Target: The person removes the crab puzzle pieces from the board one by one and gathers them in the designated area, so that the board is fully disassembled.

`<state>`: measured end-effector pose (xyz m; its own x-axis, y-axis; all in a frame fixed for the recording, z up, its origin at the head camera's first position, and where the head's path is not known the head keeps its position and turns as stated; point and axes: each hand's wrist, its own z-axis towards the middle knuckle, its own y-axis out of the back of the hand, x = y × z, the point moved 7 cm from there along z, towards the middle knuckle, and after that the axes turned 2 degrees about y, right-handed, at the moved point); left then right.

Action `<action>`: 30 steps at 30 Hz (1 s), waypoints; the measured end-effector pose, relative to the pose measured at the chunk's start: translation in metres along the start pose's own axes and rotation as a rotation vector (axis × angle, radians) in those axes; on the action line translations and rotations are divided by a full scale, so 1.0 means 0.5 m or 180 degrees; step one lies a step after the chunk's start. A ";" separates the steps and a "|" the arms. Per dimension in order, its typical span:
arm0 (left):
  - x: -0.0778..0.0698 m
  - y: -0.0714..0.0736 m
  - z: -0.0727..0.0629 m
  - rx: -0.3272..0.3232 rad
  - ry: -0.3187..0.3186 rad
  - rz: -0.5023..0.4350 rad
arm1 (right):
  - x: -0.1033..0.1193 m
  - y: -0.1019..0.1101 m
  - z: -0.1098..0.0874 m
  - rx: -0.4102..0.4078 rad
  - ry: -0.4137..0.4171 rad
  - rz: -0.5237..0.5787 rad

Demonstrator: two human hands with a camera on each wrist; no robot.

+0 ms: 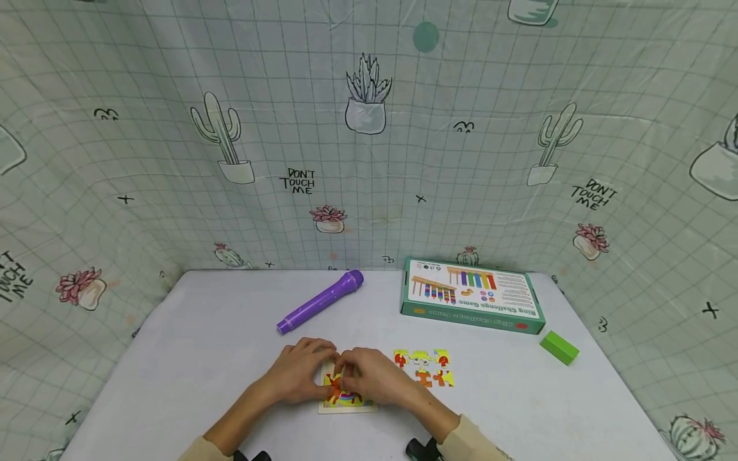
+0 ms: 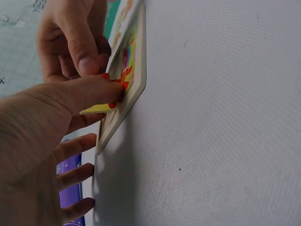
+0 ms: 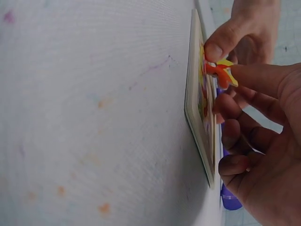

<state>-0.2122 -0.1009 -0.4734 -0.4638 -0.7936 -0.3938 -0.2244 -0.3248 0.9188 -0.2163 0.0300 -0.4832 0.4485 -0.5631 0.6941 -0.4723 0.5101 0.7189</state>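
A small wooden puzzle board with a colourful picture lies on the table, both hands over it. My left hand lies at its left side; its thumb presses on the picture while the other fingers spread out straight past the edge. My right hand pinches an orange and yellow puzzle piece, which stands tilted up from the board. Its middle, ring and little fingers curl loosely in the right wrist view. Part of the picture is hidden under the hands.
Several loose puzzle pieces lie just right of the board. Behind are a purple toy microphone and a green ring game box. A green block sits at the right. A patterned cloth hangs around the table.
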 end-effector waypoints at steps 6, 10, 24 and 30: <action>0.000 0.000 0.001 -0.0040 -0.0007 0.0030 | 0.002 -0.003 0.000 0.0005 0.0079 0.0195; 0.000 0.000 0.002 -0.0043 0.0001 0.0024 | 0.002 -0.002 -0.002 -0.0006 0.0096 0.0274; 0.003 -0.006 0.002 -0.0013 0.0025 -0.0003 | -0.007 0.037 -0.023 -0.0269 0.0040 0.0238; 0.004 -0.007 0.002 -0.0012 0.0023 -0.0039 | -0.029 0.067 -0.044 -0.0349 -0.0059 0.0234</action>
<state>-0.2133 -0.1006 -0.4774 -0.4549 -0.7932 -0.4047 -0.2266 -0.3364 0.9140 -0.2220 0.0695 -0.4682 0.4012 -0.5329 0.7451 -0.4172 0.6178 0.6665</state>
